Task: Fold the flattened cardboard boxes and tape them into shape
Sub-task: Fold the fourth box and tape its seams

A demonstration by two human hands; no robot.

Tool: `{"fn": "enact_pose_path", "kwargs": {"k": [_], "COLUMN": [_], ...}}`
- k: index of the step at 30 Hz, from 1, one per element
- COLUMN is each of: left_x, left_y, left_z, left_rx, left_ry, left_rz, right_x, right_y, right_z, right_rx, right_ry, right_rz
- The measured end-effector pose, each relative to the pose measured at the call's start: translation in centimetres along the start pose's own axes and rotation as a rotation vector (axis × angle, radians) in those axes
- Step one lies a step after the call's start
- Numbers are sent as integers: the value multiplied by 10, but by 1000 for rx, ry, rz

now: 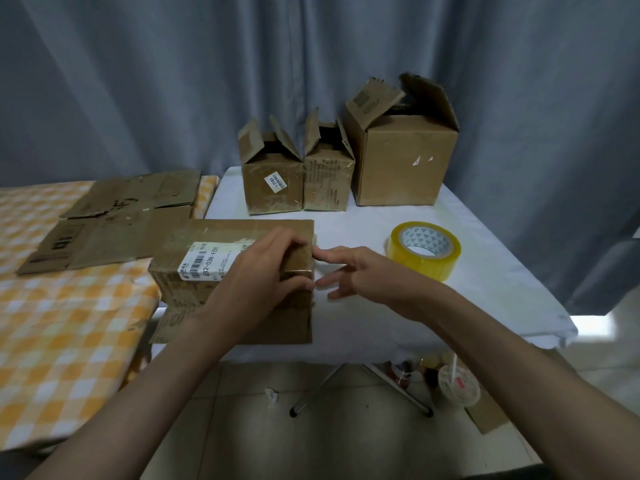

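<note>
We take the counter (485,271), covered with a white cloth, as our landmark. On its left side stands a bed (69,323) with an orange checked sheet, and there the flattened boxes (114,223) wait for their turn, probably so that the working place stays free. At the far edge of the counter three finished boxes (346,168) stand in a row with their top flaps open, out of the way.

At the near left corner of the counter lies the box in work (214,271), on its side, with the flaps closed at its right end. Our left hand (263,271) lies over this end with curled fingers and grips it, we think to keep the flaps shut and the tape strip pressed. Our right hand (360,271) hovers just beside this end, fingers spread and loose, holding nothing. The tape roll (424,251) rests on the counter to the right of this hand, near enough to take again.
</note>
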State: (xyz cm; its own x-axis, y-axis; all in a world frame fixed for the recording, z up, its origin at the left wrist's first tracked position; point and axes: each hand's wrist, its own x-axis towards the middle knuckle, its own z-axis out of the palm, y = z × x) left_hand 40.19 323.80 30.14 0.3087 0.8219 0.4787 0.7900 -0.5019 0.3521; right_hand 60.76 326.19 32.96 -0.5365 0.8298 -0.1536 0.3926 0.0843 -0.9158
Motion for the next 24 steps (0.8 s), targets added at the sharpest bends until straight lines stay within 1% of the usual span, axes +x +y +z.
{"fn": "enact_pose_path", "kwargs": {"k": [2,6,8,12,13,14,17,19,21,24], "left_x": [1,-2,-2,0,0,1,0,-2,-4,-3], "left_y": [0,3,3,4,5,6,12,19,25,23], "left_z": [1,4,3,-4,-5,-6,-4,1,7,6], "left_rx": [35,63,58,37,36,39,106,169,200,117], "left_ry": [21,79,83,70,66,62,64,89,97,73], "left_rz": [1,19,27,6,-4,-9,8,18,23,6], "right_x": [-7,-12,-12,-8,-6,-3,11,22,31,45], "right_y": [-2,4,10,7,4,2,0,-3,-8,-14], "right_z": [0,23,30,24,21,18,12,13,21,40], "right_rx": [-41,-295,-314,-238,-211,-169,43,46,69,155], "right_ry": [-39,-64,-83,-146,-119,-57,213,321,310,259], "right_rz": [9,-48,-21,-23,-18,1,62,77,83,46]}}
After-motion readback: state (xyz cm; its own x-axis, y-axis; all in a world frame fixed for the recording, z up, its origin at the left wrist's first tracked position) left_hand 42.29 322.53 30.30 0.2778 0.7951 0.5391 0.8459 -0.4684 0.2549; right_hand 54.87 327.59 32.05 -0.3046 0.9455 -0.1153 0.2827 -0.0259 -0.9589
